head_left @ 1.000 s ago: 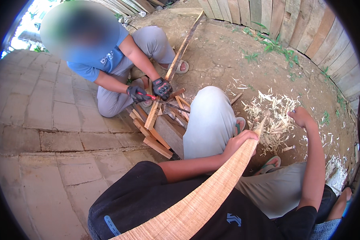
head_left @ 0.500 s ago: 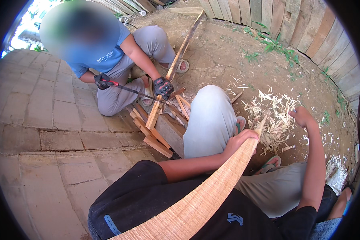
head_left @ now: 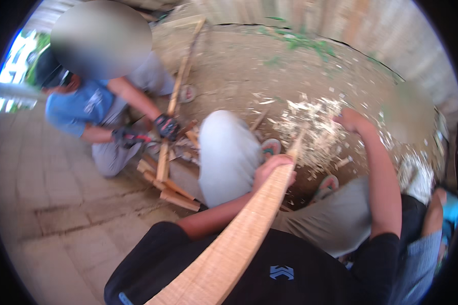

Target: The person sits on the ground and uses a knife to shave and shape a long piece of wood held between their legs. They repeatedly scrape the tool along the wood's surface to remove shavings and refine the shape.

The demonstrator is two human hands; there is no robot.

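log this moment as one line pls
left hand: gripping wooden board near narrow end | right hand: near wood shavings, grip unclear | co-worker's gloved hand: on wood strip

Soft daylight, glare upper left, motion-blurred fence [head_left: 361, 25] — curved black edges

A long board [head_left: 239, 229] of bare, yellowish-tan wood slants across the front of the person's black shirt [head_left: 315, 277]. It is broad at the lower edge of the view (where the rest of it is cut off) and tapers to a narrow point toward the upper right. The tip shows against pale wood shavings [head_left: 315, 119], its outline softened by blur.
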